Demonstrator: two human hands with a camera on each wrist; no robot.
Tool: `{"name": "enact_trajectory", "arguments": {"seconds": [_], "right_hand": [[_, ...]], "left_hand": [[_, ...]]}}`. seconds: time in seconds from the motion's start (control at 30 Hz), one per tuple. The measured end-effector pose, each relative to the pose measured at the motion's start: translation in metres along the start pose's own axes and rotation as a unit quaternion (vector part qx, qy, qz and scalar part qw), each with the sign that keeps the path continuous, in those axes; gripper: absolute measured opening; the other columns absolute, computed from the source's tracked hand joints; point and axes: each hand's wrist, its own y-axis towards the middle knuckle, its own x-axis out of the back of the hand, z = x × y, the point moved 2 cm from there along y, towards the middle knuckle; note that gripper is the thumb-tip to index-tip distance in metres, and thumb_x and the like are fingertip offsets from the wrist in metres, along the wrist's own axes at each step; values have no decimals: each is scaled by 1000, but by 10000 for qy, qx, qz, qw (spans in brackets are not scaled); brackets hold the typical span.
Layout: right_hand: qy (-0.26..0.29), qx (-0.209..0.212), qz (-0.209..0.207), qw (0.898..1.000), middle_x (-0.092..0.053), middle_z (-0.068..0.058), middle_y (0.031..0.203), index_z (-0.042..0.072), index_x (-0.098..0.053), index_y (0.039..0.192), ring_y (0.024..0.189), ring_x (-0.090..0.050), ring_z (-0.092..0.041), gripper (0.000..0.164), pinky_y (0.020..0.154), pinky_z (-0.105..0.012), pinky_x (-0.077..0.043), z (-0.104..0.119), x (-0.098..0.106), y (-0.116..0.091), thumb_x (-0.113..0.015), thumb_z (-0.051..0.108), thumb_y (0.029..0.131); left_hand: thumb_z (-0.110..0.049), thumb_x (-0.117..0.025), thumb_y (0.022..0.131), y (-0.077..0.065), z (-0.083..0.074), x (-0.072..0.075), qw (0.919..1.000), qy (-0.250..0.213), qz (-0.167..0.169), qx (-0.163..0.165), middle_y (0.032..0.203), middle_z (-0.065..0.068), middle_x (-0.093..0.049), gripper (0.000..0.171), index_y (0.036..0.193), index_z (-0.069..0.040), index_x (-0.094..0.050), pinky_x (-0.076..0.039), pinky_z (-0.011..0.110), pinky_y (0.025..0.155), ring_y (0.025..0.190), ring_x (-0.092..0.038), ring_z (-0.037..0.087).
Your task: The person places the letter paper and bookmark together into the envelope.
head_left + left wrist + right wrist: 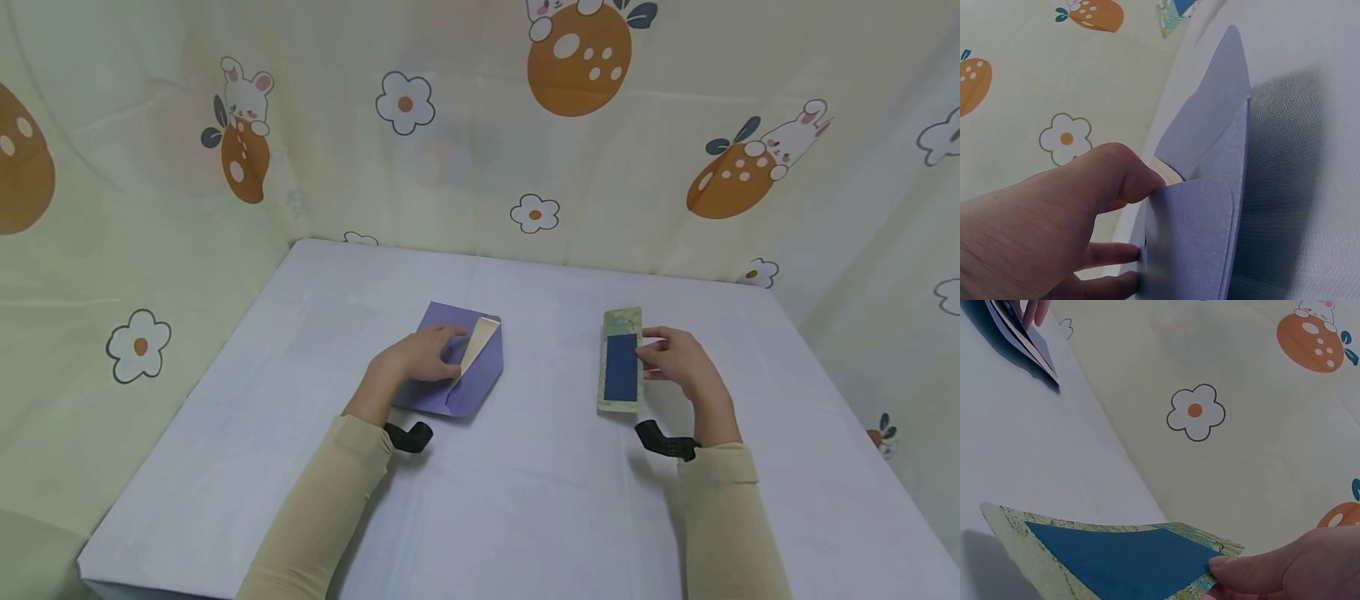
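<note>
A purple envelope [480,387] lies towards the middle of the table, its opening parted so that a cream inside [478,340] shows. Over its left part is my left hand [427,354], the thumb hooked at the opening's edge and the fingers on the front panel [1191,244]. To the right, a long narrow card [622,367] has a green patterned border and a dark blue panel. My right hand [678,358] pinches its right edge between thumb and fingers. In the right wrist view the card [1116,556] bends slightly, raised at one side over its shadow.
Both things are on a white-covered table [525,500]. A cream curtain [465,167] printed with flowers and rabbits hangs behind and at both sides. Each wrist wears a black camera mount [408,437].
</note>
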Motion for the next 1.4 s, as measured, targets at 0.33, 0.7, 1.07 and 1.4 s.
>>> {"name": "enact_trajectory", "arguments": {"seconds": [0.33, 0.7, 1.07, 1.4], "right_hand": [[125, 71, 8, 9999, -50, -27, 124, -5, -29, 144, 87, -62, -15, 55, 72, -24, -56, 4, -1, 0, -50, 15, 98], [216, 113, 33, 9997, -51, -27, 123, -5, -28, 145, 83, -62, -12, 57, 74, -26, -56, 9, -1, -2, -51, 16, 98], [299, 161, -31, 9994, -51, -27, 123, -4, -29, 145, 81, -62, -10, 56, 77, -30, -57, 9, -1, -1, -51, 15, 97], [388, 128, -66, 9991, -50, -28, 124, -4, -28, 146, 79, -63, -7, 56, 75, -27, -57, 11, -2, -2, -50, 15, 98]], "left_hand": [[-33, -61, 86, 0, 1, -1, 10000, 20, -6, 11, 149, 12, -36, 67, 147, -22, -34, -34, 46, 110, 137, -37, 29], [-33, -61, 86, 0, 1, -1, 10000, -8, -4, 55, 149, 12, -35, 67, 147, -23, -34, -34, 46, 110, 137, -37, 29], [-33, -61, 86, 0, 1, 0, 10000, 2, 2, 45, 150, 12, -35, 67, 147, -23, -34, -34, 47, 110, 137, -37, 29], [-34, -60, 86, 1, 2, -1, 10000, 38, 27, 42, 150, 13, -35, 67, 147, -22, -34, -33, 47, 110, 138, -35, 30]]}}
